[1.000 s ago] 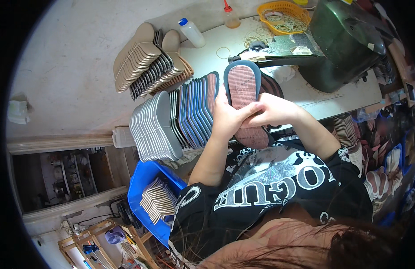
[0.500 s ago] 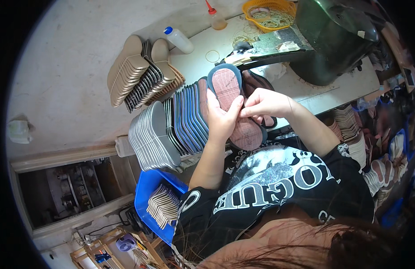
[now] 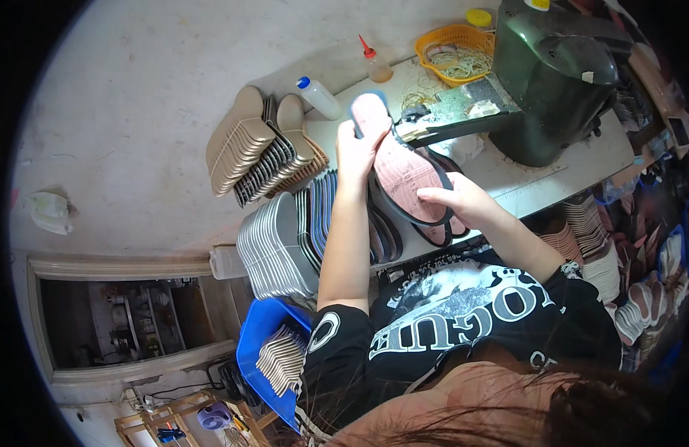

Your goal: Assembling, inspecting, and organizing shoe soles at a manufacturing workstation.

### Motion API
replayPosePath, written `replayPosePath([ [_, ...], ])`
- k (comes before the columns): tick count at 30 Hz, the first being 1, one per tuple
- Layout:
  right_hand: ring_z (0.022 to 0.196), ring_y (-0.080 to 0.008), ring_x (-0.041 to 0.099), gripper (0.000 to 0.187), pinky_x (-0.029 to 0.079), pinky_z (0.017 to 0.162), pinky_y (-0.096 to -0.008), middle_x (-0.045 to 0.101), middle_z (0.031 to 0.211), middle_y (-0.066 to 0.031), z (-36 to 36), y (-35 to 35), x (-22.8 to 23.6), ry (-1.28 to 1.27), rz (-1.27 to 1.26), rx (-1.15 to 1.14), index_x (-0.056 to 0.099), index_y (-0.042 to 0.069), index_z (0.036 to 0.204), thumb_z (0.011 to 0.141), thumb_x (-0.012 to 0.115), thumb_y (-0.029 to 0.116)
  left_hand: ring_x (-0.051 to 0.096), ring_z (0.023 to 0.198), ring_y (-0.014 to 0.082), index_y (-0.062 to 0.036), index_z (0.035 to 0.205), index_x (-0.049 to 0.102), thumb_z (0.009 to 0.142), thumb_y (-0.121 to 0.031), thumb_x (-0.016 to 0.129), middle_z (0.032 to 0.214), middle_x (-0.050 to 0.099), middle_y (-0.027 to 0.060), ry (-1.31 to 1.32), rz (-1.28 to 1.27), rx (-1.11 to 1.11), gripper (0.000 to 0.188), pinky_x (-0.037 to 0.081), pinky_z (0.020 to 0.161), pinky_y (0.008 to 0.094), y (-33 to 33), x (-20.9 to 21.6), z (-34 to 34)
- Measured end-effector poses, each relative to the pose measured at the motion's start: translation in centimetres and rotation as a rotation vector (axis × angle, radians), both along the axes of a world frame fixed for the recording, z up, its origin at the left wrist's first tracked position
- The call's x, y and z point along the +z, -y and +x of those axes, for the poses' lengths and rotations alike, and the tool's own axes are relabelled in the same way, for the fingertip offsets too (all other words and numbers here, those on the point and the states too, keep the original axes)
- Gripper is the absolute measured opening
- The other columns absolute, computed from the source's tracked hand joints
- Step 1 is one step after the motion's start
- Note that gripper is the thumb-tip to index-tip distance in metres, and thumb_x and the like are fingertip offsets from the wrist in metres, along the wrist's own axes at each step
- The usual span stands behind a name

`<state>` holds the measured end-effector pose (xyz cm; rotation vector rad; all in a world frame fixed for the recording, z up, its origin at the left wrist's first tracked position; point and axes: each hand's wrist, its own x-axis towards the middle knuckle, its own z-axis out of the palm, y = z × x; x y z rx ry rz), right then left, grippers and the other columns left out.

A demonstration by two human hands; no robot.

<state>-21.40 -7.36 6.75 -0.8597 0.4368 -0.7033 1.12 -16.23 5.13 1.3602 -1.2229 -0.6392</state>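
Note:
A pink shoe insole with a dark rim (image 3: 404, 171) lies stretched between both my hands above the white worktable (image 3: 553, 167). My left hand (image 3: 358, 149) grips its far toe end, arm extended away from me. My right hand (image 3: 456, 200) holds its near heel end. The toe end sits close to the flat plate (image 3: 464, 104) of a dark green machine (image 3: 553, 82). More pink insoles (image 3: 443, 231) lie under the held one.
Rows of stacked grey, blue and beige insoles (image 3: 285, 238) fill the table's left side. A white squeeze bottle (image 3: 318, 97), a small glue bottle (image 3: 376, 65) and an orange basket (image 3: 456, 48) stand at the back. A blue bin (image 3: 274, 357) holds more insoles.
Both hands have carried the insole farther from me toward the machine plate. My left arm has stretched out, and the insole now lies flatter and longer between the hands.

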Motion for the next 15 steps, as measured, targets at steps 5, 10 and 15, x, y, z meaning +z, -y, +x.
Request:
replayPosePath([
  [5, 0.093, -0.0143, 0.062, 0.036, 0.049, 0.085, -0.0283, 0.064, 0.108, -0.0114, -0.4, 1.2, -0.9, -0.092, 0.024, -0.095, 0.055, -0.006, 0.118, 0.088, 0.061, 0.014, 0.056, 0.084, 0.0295, 0.0058, 0.083, 0.058, 0.064, -0.035, 0.082, 0.091, 0.059, 0.02, 0.095, 0.079, -0.026, 0.051, 0.046, 0.074, 0.04, 5.0, -3.0, 0.6],
  [10, 0.09, -0.0184, 0.066, 0.036, 0.055, 0.072, -0.0281, 0.064, 0.104, -0.0155, -1.6, 0.5, 0.5, 0.084, 0.087, -0.103, 0.054, -0.006, 0.116, 0.089, 0.059, 0.017, 0.058, 0.095, 0.0364, 0.0075, 0.101, 0.061, 0.068, -0.041, 0.078, 0.103, 0.06, 0.0241, 0.219, 0.155, -0.03, 0.061, 0.047, 0.083, 0.0422, 5.1, -0.9, -1.5],
  [15, 0.078, -0.0216, 0.07, 0.036, 0.055, 0.06, -0.0251, 0.067, 0.095, -0.0191, -0.4, -0.4, 0.3, -0.017, 0.209, -0.097, 0.056, -0.005, 0.112, 0.092, 0.057, 0.024, 0.062, 0.093, 0.0364, 0.0088, 0.09, 0.065, 0.071, -0.041, 0.075, 0.094, 0.064, 0.0248, 0.251, 0.154, -0.002, 0.054, 0.047, 0.083, 0.0426, 5.7, -0.4, -1.0],
])
